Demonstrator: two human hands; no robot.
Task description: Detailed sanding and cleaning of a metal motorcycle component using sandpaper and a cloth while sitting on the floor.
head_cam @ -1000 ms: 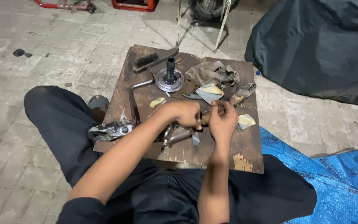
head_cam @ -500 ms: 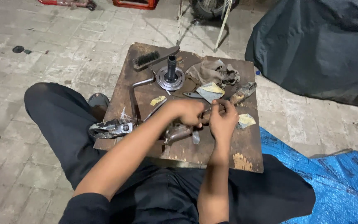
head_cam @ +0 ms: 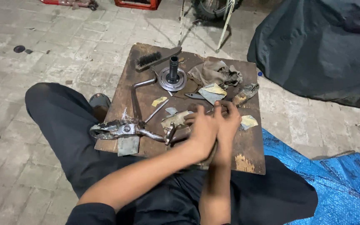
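A: Since the earlier frame we have drawn both hands nearer to us along the board, and they now sit pressed side by side over the metal part instead of working a little farther out.

B: Agreed. From the head camera, our left hand (head_cam: 203, 131) lies with its back up, fingers curled over the dull grey metal shaft (head_cam: 179, 134). Our right hand (head_cam: 226, 121) leans against it, fingertips bent toward the far edge.

A: Can we tell how tight the hold is?

B: The left looks wrapped round the shaft. For the right we cannot tell; its palm is hidden.

A: And the shaft's direction?

B: Its long axis runs roughly left to right, poking out from the left side of our grip toward a greasy cast lever (head_cam: 117, 130) that hangs over the board's left edge.

A: The board itself?

B: A worn wooden board (head_cam: 251, 156), dark and stained, with a chipped pale patch just right of our wrists.

A: Beyond the grip?

B: A round machined steel disc with an upright black spindle (head_cam: 173, 77), a bristle brush (head_cam: 153, 59) past it, and a crumpled brown rag (head_cam: 215, 73) farther right. Scraps of yellowish sandpaper (head_cam: 248, 121) lie just right of our right hand.

A: Below?

B: Black trousers (head_cam: 63, 125) and a crinkled blue tarpaulin (head_cam: 338, 183).
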